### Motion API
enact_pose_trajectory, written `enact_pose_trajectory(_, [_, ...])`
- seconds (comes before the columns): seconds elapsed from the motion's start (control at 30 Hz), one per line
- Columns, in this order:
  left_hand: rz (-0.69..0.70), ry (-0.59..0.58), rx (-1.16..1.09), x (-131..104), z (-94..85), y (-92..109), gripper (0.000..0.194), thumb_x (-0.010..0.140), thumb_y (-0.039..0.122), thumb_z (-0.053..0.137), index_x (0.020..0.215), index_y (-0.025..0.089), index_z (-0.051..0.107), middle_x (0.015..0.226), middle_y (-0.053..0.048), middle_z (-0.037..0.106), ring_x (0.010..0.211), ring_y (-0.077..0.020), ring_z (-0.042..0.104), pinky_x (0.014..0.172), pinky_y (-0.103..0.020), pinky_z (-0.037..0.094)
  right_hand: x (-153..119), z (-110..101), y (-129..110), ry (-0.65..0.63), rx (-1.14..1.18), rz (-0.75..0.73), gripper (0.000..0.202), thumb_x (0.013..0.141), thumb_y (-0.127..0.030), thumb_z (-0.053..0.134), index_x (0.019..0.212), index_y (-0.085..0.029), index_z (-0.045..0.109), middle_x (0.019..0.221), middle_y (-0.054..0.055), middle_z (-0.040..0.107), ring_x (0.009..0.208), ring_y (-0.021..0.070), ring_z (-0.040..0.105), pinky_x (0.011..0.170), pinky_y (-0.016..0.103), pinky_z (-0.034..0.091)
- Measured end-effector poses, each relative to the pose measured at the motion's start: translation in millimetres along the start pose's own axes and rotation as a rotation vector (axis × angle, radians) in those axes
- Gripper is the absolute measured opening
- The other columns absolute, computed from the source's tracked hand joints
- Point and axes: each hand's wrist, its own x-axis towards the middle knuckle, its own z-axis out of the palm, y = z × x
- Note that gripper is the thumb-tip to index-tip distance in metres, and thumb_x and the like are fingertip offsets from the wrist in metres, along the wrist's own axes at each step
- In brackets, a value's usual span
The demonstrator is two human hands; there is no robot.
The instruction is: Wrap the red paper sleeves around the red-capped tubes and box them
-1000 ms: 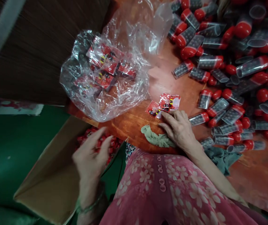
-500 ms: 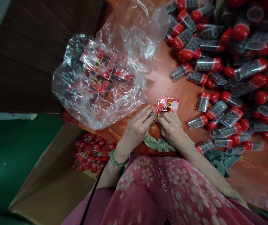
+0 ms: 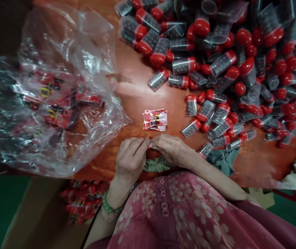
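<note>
My left hand (image 3: 132, 157) and my right hand (image 3: 172, 148) meet at the table's near edge, fingertips pinched together. Between them shows a sliver of a small red-and-white printed label (image 3: 150, 143); most of it is hidden by the fingers. Just beyond the hands lies a small, uneven stack of red printed labels (image 3: 155, 120), glossy, with yellow and black marks. Neither hand touches that stack. Under the wrists a pale green cloth (image 3: 156, 164) is bunched at the edge.
A large clear plastic bag (image 3: 85, 141) with more red printed pieces spreads over the left. Clear tubes with red caps (image 3: 184, 65) are heaped at the right. Below the table, a cardboard box (image 3: 37, 204) holds red packed items (image 3: 83, 199). A dark green cloth (image 3: 223, 160) lies near my right forearm.
My hands have drawn back from the label stack toward my body, with a label between the fingertips. The camera has turned right, so the bag and tubes appear shifted left.
</note>
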Motion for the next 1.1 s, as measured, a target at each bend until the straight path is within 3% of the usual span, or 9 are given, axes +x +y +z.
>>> enact_pose_trajectory(0.13, [-0.019,0.008,-0.008,1.3,4.8,0.2,0.016,0.089,0.016,0.064,0.102,0.019,0.073,0.086,-0.008,0.075,0.082,-0.0182,0.067,0.078,-0.031,0.053,-17.8,-30.3,-21.4,-0.182,-0.162,0.180,0.020,0.099,-0.032,0.052,0.102,-0.015,0.063,0.100,0.009,0.066,0.091,0.0210,0.056,0.085,0.037,0.047])
enact_pose_trajectory(0.2, [-0.040,-0.004,-0.032,4.0,4.5,1.5,0.013,0.089,0.018,0.064,0.100,0.018,0.072,0.086,-0.007,0.075,0.080,-0.0171,0.067,0.076,-0.030,0.053,-27.5,-39.5,-31.3,-0.293,-0.221,0.228,0.017,0.097,-0.030,0.057,0.106,-0.016,0.063,0.106,0.010,0.065,0.093,0.0224,0.052,0.083,0.038,0.044])
enact_pose_trajectory(0.3, [-0.061,-0.053,-0.088,9.4,1.8,5.2,0.015,0.092,0.018,0.060,0.101,0.015,0.072,0.091,-0.009,0.075,0.083,-0.0167,0.067,0.078,-0.029,0.053,-39.5,-36.1,-35.4,-0.383,-0.302,0.242,0.015,0.098,-0.020,0.052,0.110,-0.017,0.062,0.105,0.009,0.063,0.090,0.0224,0.047,0.078,0.037,0.038])
enact_pose_trajectory(0.43, [-0.148,-0.128,-0.200,15.2,-3.8,11.1,0.021,0.093,0.017,0.056,0.103,0.013,0.073,0.098,-0.011,0.076,0.089,-0.0185,0.069,0.083,-0.032,0.055,-48.1,-17.4,-22.3,-0.360,-0.300,0.206,0.018,0.101,-0.026,0.049,0.094,-0.018,0.063,0.086,0.004,0.061,0.080,0.0198,0.044,0.077,0.037,0.033])
enact_pose_trajectory(0.57, [-0.390,-0.059,-0.470,20.4,-10.4,18.5,0.014,0.087,0.016,0.063,0.088,0.015,0.077,0.085,-0.006,0.078,0.076,-0.0136,0.071,0.073,-0.024,0.056,-48.4,-16.6,-14.3,-0.227,-0.269,0.161,0.028,0.098,-0.033,0.055,0.074,-0.020,0.059,0.073,0.001,0.058,0.076,0.0182,0.044,0.080,0.037,0.031])
enact_pose_trajectory(0.7, [-0.604,-0.014,-0.706,21.9,-12.8,26.4,0.008,0.080,0.018,0.072,0.082,0.019,0.079,0.077,-0.002,0.078,0.068,-0.0122,0.071,0.065,-0.021,0.056,-44.3,-38.5,-21.0,-0.119,-0.147,0.164,0.023,0.096,-0.039,0.059,0.090,-0.017,0.062,0.088,0.005,0.066,0.087,0.0192,0.053,0.082,0.035,0.038])
enact_pose_trajectory(0.83, [-0.723,-0.024,-0.881,15.4,-8.2,29.9,0.006,0.078,0.024,0.075,0.080,0.022,0.080,0.077,-0.002,0.078,0.069,-0.0140,0.071,0.067,-0.024,0.057,-44.6,-62.9,-17.8,0.052,-0.285,0.214,0.014,0.098,-0.027,0.054,0.101,-0.016,0.063,0.098,0.010,0.068,0.092,0.0219,0.056,0.085,0.037,0.042])
enact_pose_trajectory(0.97, [-0.838,0.004,-0.983,8.9,-1.8,28.6,0.009,0.072,0.030,0.080,0.075,0.022,0.079,0.074,-0.002,0.077,0.067,-0.0136,0.069,0.066,-0.024,0.056,-46.4,-80.9,-7.3,-0.124,-0.607,0.279,0.029,0.094,-0.010,0.050,0.119,-0.016,0.062,0.116,0.013,0.066,0.102,0.0290,0.050,0.085,0.042,0.040])
enact_pose_trajectory(1.1, [-0.933,0.044,-1.006,8.3,0.4,27.9,0.016,0.064,0.033,0.085,0.064,0.020,0.075,0.064,0.000,0.073,0.059,-0.0119,0.064,0.059,-0.023,0.053,-41.3,-84.3,-2.0,-0.283,-0.774,0.289,0.039,0.090,-0.008,0.050,0.126,-0.017,0.061,0.123,0.015,0.062,0.104,0.0321,0.048,0.081,0.044,0.037])
